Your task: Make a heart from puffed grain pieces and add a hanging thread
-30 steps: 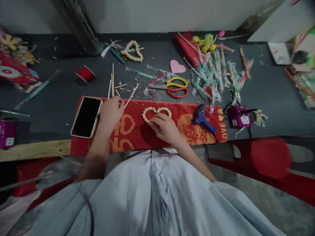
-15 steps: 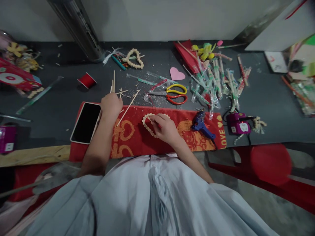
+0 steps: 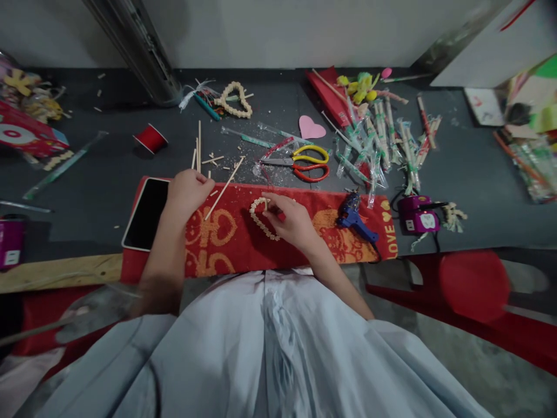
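My right hand [image 3: 290, 219] hovers over a heart made of short pale wooden pieces [image 3: 259, 223], covering its right side. Its thumb and fingers pinch a short piece of wooden stick [image 3: 266, 204] at the heart's upper left. Further left, my left hand [image 3: 187, 193] rests by the phone [image 3: 148, 215], fingers curled together; what they hold, if anything, is hidden. Thin wooden sticks [image 3: 199, 145] lie just beyond it, and one loose stick [image 3: 224, 188] slants onto the red cloth [image 3: 243, 255] between my hands.
Yellow-and-red-handled scissors [image 3: 310, 162] lie beyond the cloth among wood crumbs. A blue glue gun [image 3: 355, 217] sits right of the heart. Wrapped chopsticks [image 3: 383, 128], a pink paper heart [image 3: 311, 127], a red spool [image 3: 151, 139] and another wooden heart [image 3: 235, 100] lie farther back.
My left hand reached out to the small stick pieces, then drew back a little towards me. The slanting stick slid onto the cloth. My right hand stayed over the heart, its fingers shifting.
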Action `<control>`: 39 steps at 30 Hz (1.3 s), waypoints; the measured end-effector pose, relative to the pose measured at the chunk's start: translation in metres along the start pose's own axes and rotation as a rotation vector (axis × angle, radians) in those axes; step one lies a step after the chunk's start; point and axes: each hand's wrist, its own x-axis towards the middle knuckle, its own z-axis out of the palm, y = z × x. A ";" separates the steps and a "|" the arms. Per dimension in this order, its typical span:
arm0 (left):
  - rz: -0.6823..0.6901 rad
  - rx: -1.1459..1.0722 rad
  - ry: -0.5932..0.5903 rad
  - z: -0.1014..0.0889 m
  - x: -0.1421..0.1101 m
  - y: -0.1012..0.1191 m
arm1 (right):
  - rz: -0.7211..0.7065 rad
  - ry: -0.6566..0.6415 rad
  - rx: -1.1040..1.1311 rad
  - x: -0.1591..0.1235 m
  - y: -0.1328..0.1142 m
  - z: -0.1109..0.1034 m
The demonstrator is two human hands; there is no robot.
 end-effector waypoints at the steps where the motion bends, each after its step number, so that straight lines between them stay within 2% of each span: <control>1: -0.076 -0.085 0.005 0.001 -0.007 0.001 | 0.001 -0.002 0.026 0.000 -0.001 0.000; 2: -0.146 -0.216 -0.013 0.004 -0.015 0.004 | 0.001 -0.005 0.051 0.001 -0.003 0.000; 3: -0.187 -0.400 -0.103 0.007 -0.023 0.008 | 0.001 -0.009 0.075 0.001 -0.005 -0.001; 4: -0.191 -0.476 -0.159 0.011 -0.031 0.013 | -0.001 -0.013 0.098 0.002 -0.007 -0.001; 9: -0.135 -0.726 -0.323 0.028 -0.064 0.038 | -0.050 0.013 0.227 0.009 -0.020 -0.001; 12: -0.083 -0.899 -0.398 0.034 -0.074 0.048 | -0.061 0.035 0.278 0.012 -0.023 0.003; 14: -0.066 -0.935 -0.421 0.037 -0.078 0.052 | -0.067 0.045 0.297 0.012 -0.022 0.006; 24: -0.071 -0.975 -0.440 0.041 -0.087 0.060 | -0.142 0.082 0.303 0.012 -0.025 0.001; 33: -0.062 -0.913 -0.336 0.041 -0.090 0.059 | -0.216 0.074 0.300 0.010 -0.020 -0.004; 39: -0.092 -0.932 -0.310 0.044 -0.090 0.058 | -0.220 0.046 0.268 0.011 -0.018 -0.006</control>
